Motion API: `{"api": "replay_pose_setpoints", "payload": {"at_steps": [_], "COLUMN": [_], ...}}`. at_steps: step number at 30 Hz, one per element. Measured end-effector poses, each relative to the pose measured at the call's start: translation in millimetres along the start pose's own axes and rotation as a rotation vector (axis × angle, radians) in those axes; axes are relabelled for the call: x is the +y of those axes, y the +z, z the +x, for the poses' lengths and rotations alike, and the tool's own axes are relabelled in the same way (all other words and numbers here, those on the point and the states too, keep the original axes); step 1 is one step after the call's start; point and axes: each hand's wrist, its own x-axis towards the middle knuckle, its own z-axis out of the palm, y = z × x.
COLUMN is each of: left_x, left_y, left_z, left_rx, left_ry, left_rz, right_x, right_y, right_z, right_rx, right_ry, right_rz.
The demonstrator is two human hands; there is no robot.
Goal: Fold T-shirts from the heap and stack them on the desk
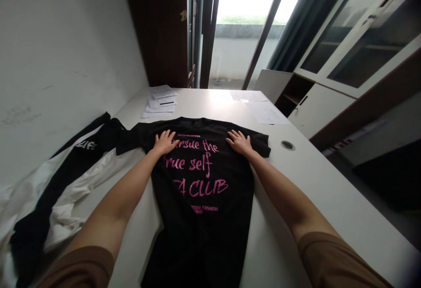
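A black T-shirt [210, 226] with pink lettering lies spread on the white table, its neck at the far side and its hem toward me. Flat on the upper left of the shirt rests my left hand [165, 142], fingers spread, covering the start of the printed words. My right hand [240, 142] lies on the upper right near the sleeve, also with fingers apart. Neither hand grips the cloth. Some creases run down the lower left part of the shirt.
Black and white clothes [82, 156] lie heaped along the left wall. Papers with a dark pen-like strip [166, 103] sit at the far left of the table [279, 183]. More sheets [268, 112] lie far right, near a round cable hole [287, 145]. Cabinets [329, 104] stand beyond.
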Motion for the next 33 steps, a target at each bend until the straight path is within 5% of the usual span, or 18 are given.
{"api": "replay_pose_setpoints", "payload": {"at_steps": [9,13,16,18,21,26,29,33], "left_x": [-5.3,-6.9,-18.3,-31.2,-53.3,-81.2,-96.6,-119.2], "left_y": [-2.2,-17.3,-29.2,-32.2,-31.4,-28.8,-27.5,-25.9], "left_z": [41.9,39.8,10.1,-22.8,-79.8,-149.1,-159.1,-137.4], "left_rx": [-0.051,-0.017,0.054,0.206,0.37,0.309,0.308,0.34], "left_ry": [-0.088,0.003,0.136,0.191,0.116,0.045,0.011,-0.148], "left_rz": [-0.008,-0.158,-0.257,-0.341,-0.336,-0.109,0.0,0.138], "right_x": [-5.9,-5.3,-4.1,-4.3,-7.6,-24.1,-35.6,-45.8], "right_y": [-5.0,-4.3,0.1,1.2,-3.8,-13.2,-8.4,2.2], "right_z": [64.4,73.8,69.5,63.8,52.8,21.3,-8.3,-40.8], "right_rx": [-0.131,-0.085,0.074,0.181,0.264,0.285,0.273,0.209], "right_ry": [0.06,0.055,0.025,-0.013,-0.062,-0.176,-0.255,-0.255], "right_rz": [0.003,0.031,0.066,0.095,0.116,0.158,0.179,0.144]}}
